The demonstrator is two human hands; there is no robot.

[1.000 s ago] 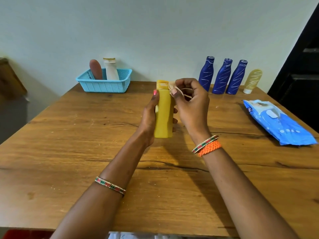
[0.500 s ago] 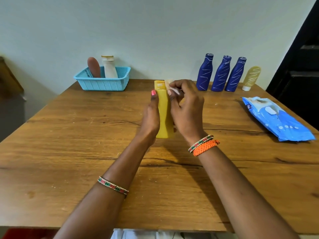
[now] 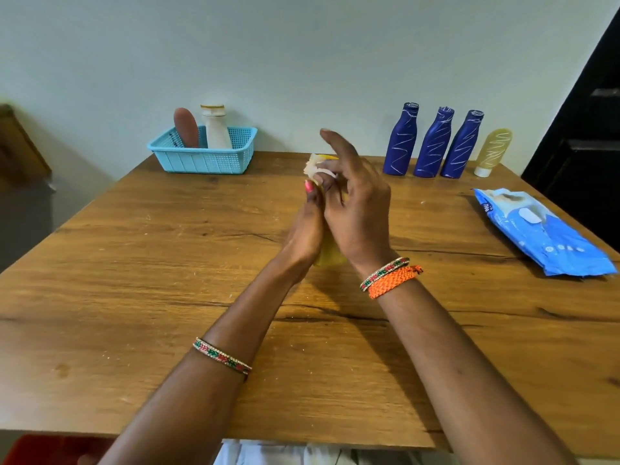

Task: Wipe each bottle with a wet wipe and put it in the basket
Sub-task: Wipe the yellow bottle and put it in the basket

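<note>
Gripping the yellow bottle (image 3: 330, 256) upright near the middle of the table (image 3: 134, 280), my left hand (image 3: 307, 229) wraps it from the nine o'clock side, thumb up along its face, pink nail showing. Most of the bottle is hidden between my two hands; only its base and a sliver of the top peek out. My right hand (image 3: 355, 209) is up against the cap end, the lower fingers curled in and pinching the crumpled wet wipe (image 3: 315, 167) against the top of the bottle, while the index finger points loose toward twelve o'clock. So both hands are closed on something: left on the bottle, right on the wipe.

Over at ten o'clock from the bottle, by the wall, sits the blue basket (image 3: 204, 159), with a brown bottle (image 3: 185, 127) and a white bottle (image 3: 216, 127) standing in it. At one to two o'clock, three dark blue bottles (image 3: 432, 142) stand in a row close together, a pale yellow tube (image 3: 491, 152) just beside them on its cap. At three o'clock the blue wipes packet (image 3: 543, 233) lies flat near the table edge.
</note>
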